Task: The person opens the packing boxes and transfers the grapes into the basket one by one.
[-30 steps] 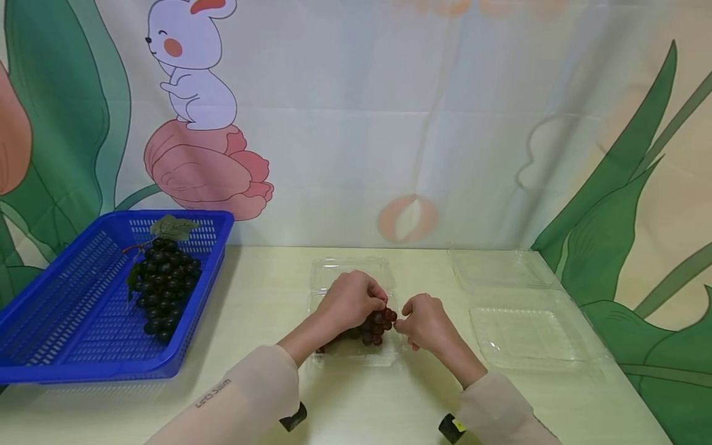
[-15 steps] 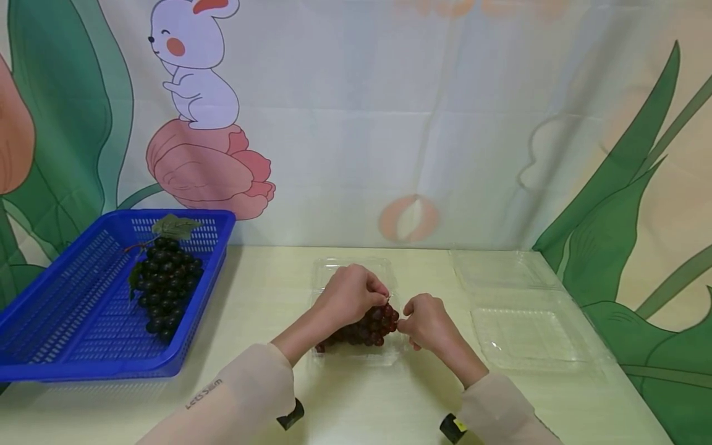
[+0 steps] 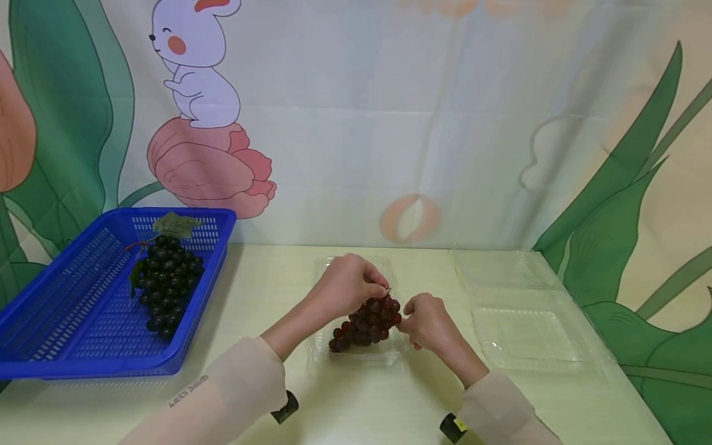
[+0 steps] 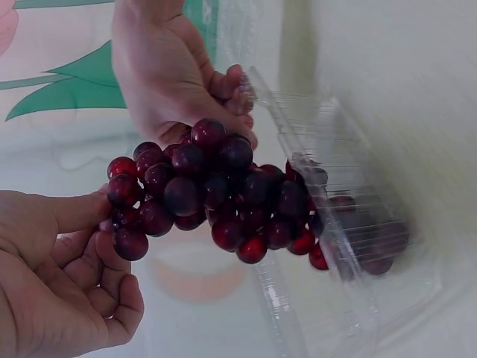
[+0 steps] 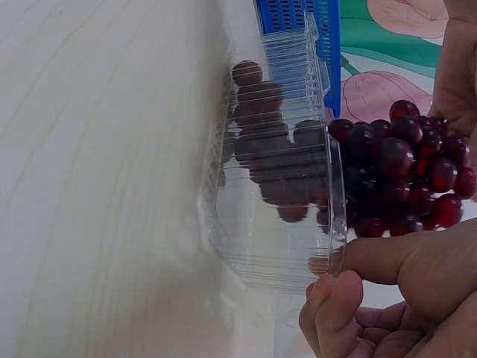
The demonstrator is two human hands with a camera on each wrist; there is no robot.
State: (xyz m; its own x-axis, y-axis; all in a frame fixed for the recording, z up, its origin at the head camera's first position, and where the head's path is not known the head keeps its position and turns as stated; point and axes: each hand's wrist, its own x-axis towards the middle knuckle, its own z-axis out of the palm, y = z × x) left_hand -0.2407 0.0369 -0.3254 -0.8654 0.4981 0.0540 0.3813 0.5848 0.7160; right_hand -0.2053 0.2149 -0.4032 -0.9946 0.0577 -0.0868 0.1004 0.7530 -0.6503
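Observation:
A bunch of dark red grapes (image 3: 369, 321) hangs partly out of a clear plastic clamshell box (image 3: 328, 337) in the middle of the table. My left hand (image 3: 347, 284) pinches the bunch by its stem end, seen close up in the left wrist view, where the left hand (image 4: 59, 268) is at the lower left. The lower grapes still lie inside the box wall (image 5: 276, 253). My right hand (image 3: 431, 324) pinches the box's right rim; in the right wrist view the right hand (image 5: 402, 298) has thumb and fingers at that rim.
On the left stands a blue plastic basket (image 3: 67, 361) holding a bunch of black grapes (image 3: 169, 284) with leaves. An opened clear plastic box (image 3: 528, 337) lies at the right table edge. A printed cloth (image 3: 334, 123) hangs behind the table.
My left hand has risen and moved slightly away from me, lifting the stem end of the red grapes, so more of the bunch shows. The right hand stays at the box rim.

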